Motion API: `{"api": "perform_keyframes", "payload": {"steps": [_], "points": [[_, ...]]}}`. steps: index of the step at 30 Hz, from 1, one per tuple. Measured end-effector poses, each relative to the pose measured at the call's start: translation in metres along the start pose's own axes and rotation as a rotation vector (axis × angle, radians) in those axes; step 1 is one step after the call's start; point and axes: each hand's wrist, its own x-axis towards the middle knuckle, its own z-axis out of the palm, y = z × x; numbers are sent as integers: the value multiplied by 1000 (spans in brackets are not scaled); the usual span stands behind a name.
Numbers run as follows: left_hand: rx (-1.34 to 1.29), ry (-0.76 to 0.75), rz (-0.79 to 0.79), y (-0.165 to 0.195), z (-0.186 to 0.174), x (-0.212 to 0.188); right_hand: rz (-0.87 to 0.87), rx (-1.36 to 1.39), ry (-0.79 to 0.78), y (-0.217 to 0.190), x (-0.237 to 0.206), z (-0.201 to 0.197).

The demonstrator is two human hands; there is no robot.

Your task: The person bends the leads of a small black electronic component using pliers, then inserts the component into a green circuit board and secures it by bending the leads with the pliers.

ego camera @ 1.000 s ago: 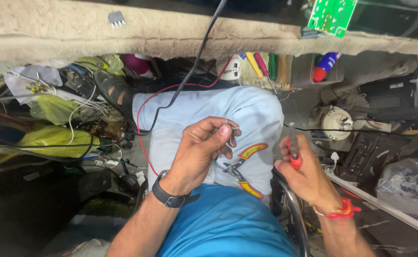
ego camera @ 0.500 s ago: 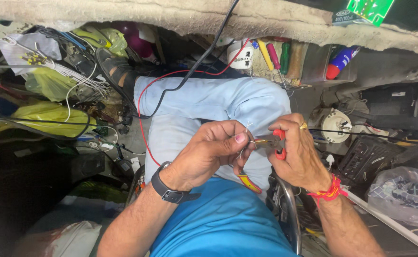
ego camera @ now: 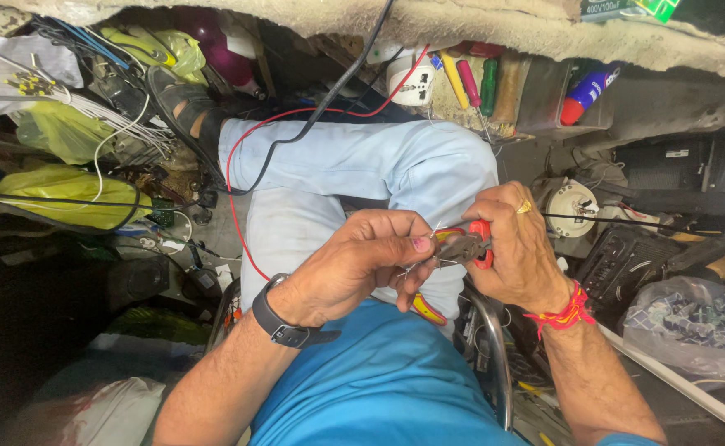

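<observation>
Cluttered floor (ego camera: 213, 239), wires (ego camera: 123, 124), bags (ego camera: 65, 186)

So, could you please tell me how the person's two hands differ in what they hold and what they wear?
The left hand pinches thin bare wire at its fingertips, while the right hand is closed around red-handled pliers. The left wrist carries a dark watch; the right wrist has a red thread band. Only the right hand shows a gold ring. Both meet over the lap at the same wire.
</observation>
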Motion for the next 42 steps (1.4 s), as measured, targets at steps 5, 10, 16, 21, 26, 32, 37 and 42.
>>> {"api": "perform_keyframes", "payload": {"steps": [5,10,16,21,26,32,37,42], "points": [[12,-14,-25,-4,-1,-1,-31,-40,0,2,1,-2],[79,-32,-9,-5,1,-6,-61,-48,19,3,3,-4],[161,12,154,-11,17,-8,-52,-82,184,2,4,4],[597,221,689,-18,36,-6,116,106,228,-15,-1,24],[1552,300,1406,0,22,7,508,584,87,-46,-19,46],[1865,118,1602,20,4,-1,578,824,8,-56,-34,55],[1489,258,1160,7,21,-14,441,414,48,-35,-24,45],[365,228,542,-4,19,-24,263,286,22,-23,-14,26]]}}
